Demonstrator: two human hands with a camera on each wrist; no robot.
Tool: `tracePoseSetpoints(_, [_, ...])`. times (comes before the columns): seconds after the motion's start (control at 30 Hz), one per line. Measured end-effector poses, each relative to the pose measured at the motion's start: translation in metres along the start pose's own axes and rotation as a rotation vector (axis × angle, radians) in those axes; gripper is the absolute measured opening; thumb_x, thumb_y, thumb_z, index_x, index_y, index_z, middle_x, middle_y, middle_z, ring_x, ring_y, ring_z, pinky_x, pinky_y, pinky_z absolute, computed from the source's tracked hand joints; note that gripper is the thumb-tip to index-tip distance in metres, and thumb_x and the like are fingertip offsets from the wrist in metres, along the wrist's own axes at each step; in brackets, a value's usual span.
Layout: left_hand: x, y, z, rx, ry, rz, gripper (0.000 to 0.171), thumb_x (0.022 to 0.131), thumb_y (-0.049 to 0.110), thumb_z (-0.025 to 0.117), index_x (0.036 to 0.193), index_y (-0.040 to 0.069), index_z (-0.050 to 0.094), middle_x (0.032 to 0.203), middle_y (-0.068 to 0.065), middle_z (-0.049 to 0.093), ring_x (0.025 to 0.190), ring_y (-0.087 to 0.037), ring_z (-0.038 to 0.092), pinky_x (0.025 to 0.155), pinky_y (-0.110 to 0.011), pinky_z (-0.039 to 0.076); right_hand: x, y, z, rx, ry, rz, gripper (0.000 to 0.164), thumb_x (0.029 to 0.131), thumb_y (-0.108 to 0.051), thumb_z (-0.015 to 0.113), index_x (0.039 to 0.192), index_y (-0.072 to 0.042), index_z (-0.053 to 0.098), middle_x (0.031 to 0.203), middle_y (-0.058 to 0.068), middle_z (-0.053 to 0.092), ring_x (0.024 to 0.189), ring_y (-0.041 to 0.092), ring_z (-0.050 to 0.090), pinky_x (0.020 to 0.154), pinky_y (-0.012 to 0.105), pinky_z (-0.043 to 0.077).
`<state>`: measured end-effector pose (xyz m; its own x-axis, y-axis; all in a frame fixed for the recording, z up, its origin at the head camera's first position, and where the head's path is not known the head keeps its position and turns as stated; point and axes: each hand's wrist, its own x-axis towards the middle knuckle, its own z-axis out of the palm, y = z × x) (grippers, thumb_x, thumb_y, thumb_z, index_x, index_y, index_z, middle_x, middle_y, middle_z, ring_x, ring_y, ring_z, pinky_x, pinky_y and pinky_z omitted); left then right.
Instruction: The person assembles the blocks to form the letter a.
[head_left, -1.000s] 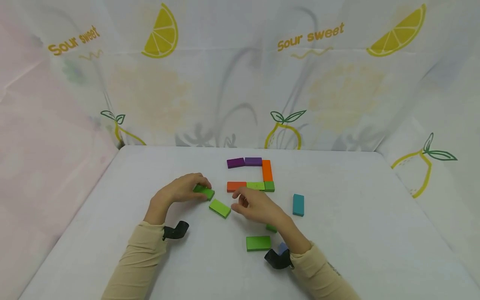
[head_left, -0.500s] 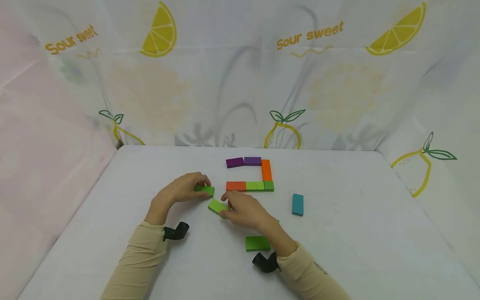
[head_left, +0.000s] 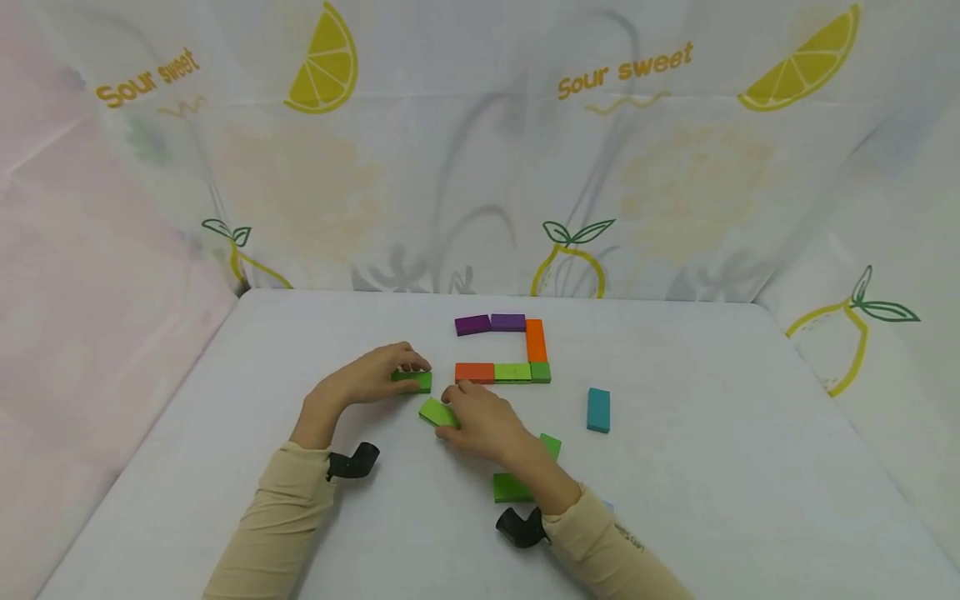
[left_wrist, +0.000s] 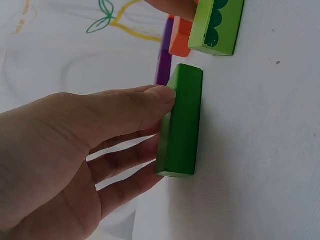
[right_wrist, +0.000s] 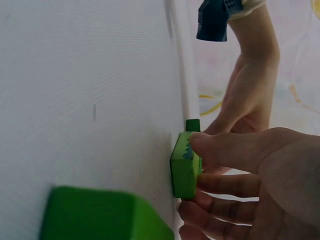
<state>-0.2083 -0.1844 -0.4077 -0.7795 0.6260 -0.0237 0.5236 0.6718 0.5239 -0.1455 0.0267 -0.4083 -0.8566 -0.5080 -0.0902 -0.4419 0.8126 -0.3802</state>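
Dark-green block (head_left: 424,382), just left of the red-orange block (head_left: 474,372), is pinched between the thumb and fingers of the left hand (head_left: 373,375). Also left of the red-orange block, but nearer the person, the light-green block (head_left: 437,411) is pinched by the right hand (head_left: 483,423), the thumb being laid on its patterned side. Beyond the red-orange block, a dark-purple block (head_left: 472,325) and a violet block (head_left: 508,322) are set end to end. Against its right end a lime block (head_left: 512,372) is placed. Well on its near side, a mid-green block (head_left: 510,488) is partly covered by the right forearm (head_left: 553,483). Well to its right, a teal block (head_left: 598,410) is seen.
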Motion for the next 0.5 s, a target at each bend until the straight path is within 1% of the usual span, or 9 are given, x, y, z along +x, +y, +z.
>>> tracePoseSetpoints(0.07, [0.0,-0.0004,-0.0002,-0.002,-0.004,0.005,0.029,0.088,0.013,0.066,0.115,0.004,0.066,0.105,-0.006,0.063,0.096,-0.02,0.059,0.086,-0.04,0.049,0.0011,0.0007,0.0016,-0.006,-0.006,0.011,0.04,0.085,-0.032,0.069,0.117,-0.009,0.06,0.099,0.001,0.056,0.08,0.012,0.05,0.065,0.024,0.043])
tracePoseSetpoints(0.2, [0.0007,-0.0007,0.0003,-0.006,-0.007,0.004,0.03,0.087,0.013,0.066,0.116,0.004,0.065,0.103,-0.006,0.063,0.096,-0.021,0.06,0.085,-0.039,0.049,0.0022,0.0027,0.0035,-0.015,-0.015,0.021,0.038,0.085,-0.03,0.069,0.115,-0.008,0.061,0.096,0.0,0.056,0.077,0.011,0.05,0.066,0.023,0.044])
tracePoseSetpoints(0.5, [0.0024,0.0006,0.0007,0.004,-0.028,-0.012,0.033,0.087,0.016,0.067,0.118,0.005,0.063,0.099,-0.006,0.063,0.09,-0.019,0.059,0.08,-0.034,0.05,-0.0021,0.0081,0.0016,-0.017,-0.032,0.014,0.035,0.087,-0.028,0.066,0.117,-0.009,0.062,0.1,0.001,0.059,0.08,0.01,0.051,0.071,0.024,0.047])
